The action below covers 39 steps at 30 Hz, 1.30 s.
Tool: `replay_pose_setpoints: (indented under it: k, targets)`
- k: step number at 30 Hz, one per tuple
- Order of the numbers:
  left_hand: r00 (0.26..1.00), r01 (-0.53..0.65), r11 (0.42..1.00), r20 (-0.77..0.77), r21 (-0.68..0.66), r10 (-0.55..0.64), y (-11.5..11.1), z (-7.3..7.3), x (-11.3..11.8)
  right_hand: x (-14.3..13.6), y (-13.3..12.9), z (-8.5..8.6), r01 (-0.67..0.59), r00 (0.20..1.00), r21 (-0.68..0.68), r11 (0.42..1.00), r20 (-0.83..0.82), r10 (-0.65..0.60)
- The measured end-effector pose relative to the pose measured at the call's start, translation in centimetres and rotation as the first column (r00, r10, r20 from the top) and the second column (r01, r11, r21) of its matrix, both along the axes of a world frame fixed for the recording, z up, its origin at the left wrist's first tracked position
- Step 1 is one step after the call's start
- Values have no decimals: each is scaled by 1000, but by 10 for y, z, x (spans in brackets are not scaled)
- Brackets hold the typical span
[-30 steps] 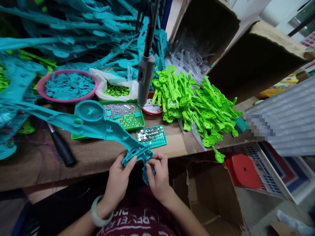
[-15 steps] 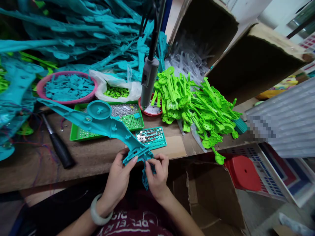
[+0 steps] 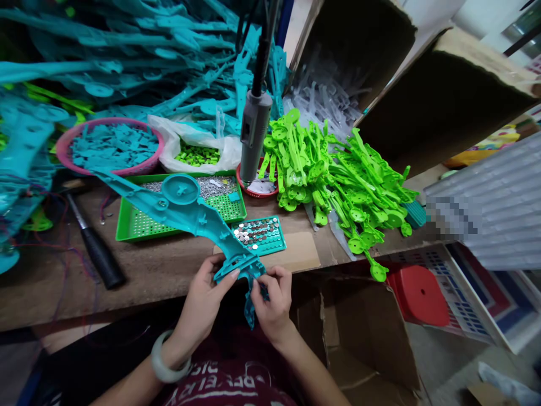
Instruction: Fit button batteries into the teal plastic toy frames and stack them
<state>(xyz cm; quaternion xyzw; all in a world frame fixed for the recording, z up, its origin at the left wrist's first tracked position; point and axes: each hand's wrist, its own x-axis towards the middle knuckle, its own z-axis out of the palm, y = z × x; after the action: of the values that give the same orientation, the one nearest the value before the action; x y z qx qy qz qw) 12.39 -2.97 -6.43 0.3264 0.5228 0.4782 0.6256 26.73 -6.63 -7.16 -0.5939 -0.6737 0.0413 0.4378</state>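
Observation:
A long teal plastic toy shell half (image 3: 207,221), open side up with ribs, pegs and a round cup, slants over the front of the bench. My left hand (image 3: 205,301) is closed around its near end, thumb on top. At the shell's narrow lower end my right hand (image 3: 274,304) has its fingers pinched together; whether they also hold a small part is hidden. Just beyond lies a teal tray (image 3: 276,243) with small round metal discs. Under the shell's far part is a green perforated tray (image 3: 127,225) of small metal pieces.
A hammer (image 3: 99,254) lies left, beside thin wires. A grey electric screwdriver (image 3: 256,132) hangs over the bench. Behind stand a pink basin (image 3: 63,152) of teal parts and a white bag (image 3: 163,132) of green pieces. Lime-green parts (image 3: 338,169) are heaped right, near cardboard boxes (image 3: 448,84).
The shell's far end has swung slightly to the right over the green tray. Both hands keep nearly the same grip. The view has shifted a little.

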Motion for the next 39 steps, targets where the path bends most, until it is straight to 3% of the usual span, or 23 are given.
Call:
replay_pose_setpoints:
  k: [12,20,25,30,39]
  targets:
    - [990,1,997,143,-73,9,3,8,2,-3,0,-5,23,1000,40,999,8,-23]
    - [989,102,993,114,-55,-95,9,11,-3,-5,-1,-5,22,1000,16,1000,-8,-22]
    - [979,55,995,200,-88,-37,10,12,-1,-5,-1,-4,11,1000,-6,1000,8,-11]
    - [990,69,997,129,-47,-62,11,11,-2,-6,-1,-2,22,1000,-33,999,11,-21]
    - [975,62,990,221,-127,-33,14,9,-3,-6,0,-2,57,998,-47,997,-8,-58]
